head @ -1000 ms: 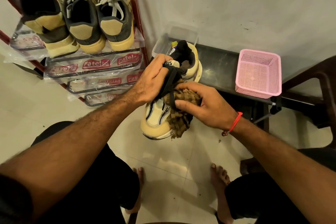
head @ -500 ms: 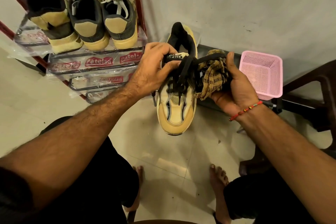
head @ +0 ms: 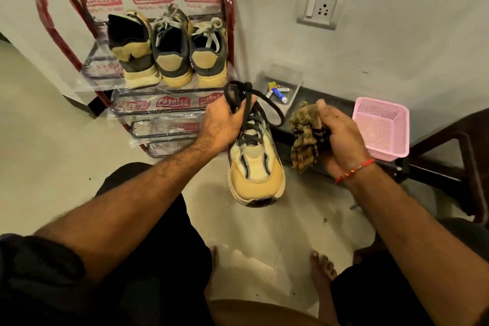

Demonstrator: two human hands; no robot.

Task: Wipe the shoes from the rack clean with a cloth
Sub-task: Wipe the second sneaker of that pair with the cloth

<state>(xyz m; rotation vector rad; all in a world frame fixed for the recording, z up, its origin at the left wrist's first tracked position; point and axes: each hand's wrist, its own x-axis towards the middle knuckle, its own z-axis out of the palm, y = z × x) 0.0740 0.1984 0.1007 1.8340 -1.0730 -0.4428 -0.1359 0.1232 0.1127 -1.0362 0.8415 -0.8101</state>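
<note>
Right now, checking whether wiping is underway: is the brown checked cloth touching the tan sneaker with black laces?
Apart. The head view shows floor between the brown checked cloth and the tan sneaker.

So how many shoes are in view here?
4. Three stand side by side on the rack's top shelf: left, middle, right. The fourth, a tan sneaker, hangs from the left hand. None seem hidden.

I'm holding the shoe (head: 255, 164) in front of the rack (head: 164, 92), down to its right; three shoes (head: 169, 53) are sitting on its top shelf, the basket (head: 381, 131) lying well right.
</note>
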